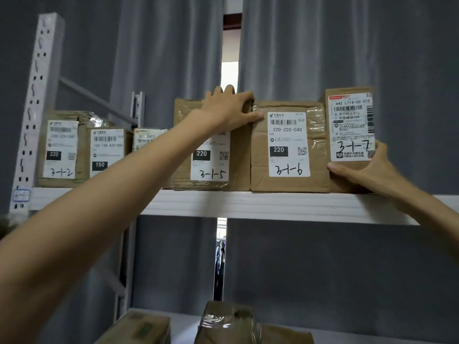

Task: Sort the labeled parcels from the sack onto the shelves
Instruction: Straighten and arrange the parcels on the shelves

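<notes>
A row of brown cardboard parcels with white labels stands on the upper white shelf (248, 203). My left hand (229, 109) grips the top right corner of the parcel marked 3-1-5 (211, 167), thumb against the parcel marked 3-1-6 (289, 147). My right hand (365, 167) holds the lower front of the parcel marked 3-1-7 (350, 120) at the right end of the row, thumb under its label. The sack is out of view.
Further left on the same shelf stand parcels marked 3-1-2 (60, 148), one labelled 150 (106, 151) and a smaller one (146, 139). A perforated white upright (33, 105) frames the left side. Grey curtains hang behind. More parcels (226, 324) lie on the lower shelf.
</notes>
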